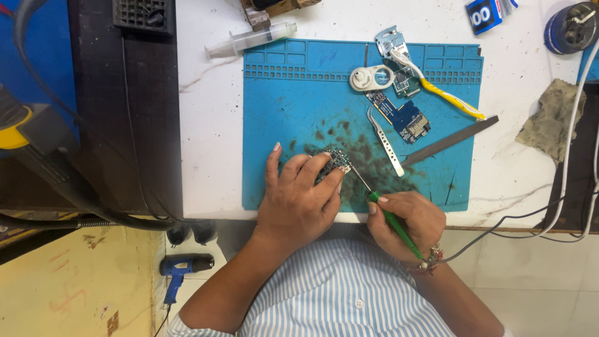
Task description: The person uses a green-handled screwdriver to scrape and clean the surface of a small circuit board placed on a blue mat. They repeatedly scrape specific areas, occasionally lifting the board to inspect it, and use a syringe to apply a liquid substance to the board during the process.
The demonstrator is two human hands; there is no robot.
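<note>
Blue mat [281, 93], green-handled iron [394, 226], yellow toothbrush [450, 98], blue-and-white striped shirt [343, 293]

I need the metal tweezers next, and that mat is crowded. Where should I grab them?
Pinch the tweezers at mid-body, coming from their left side over bare blue mat. They lie flat, pointed tip up near the blue circuit board, with the flat file close on their right.

The left hand [298, 198] covers most of the small board [337, 160]; only its far right corner shows. The iron [392, 221] has its rear end hidden behind the right hand [405, 223]. The far edge cuts off the grille [142, 14], the wooden block [274, 7] and the blue packet [490, 12]. The right edge cuts the round tin [573, 26].
</note>
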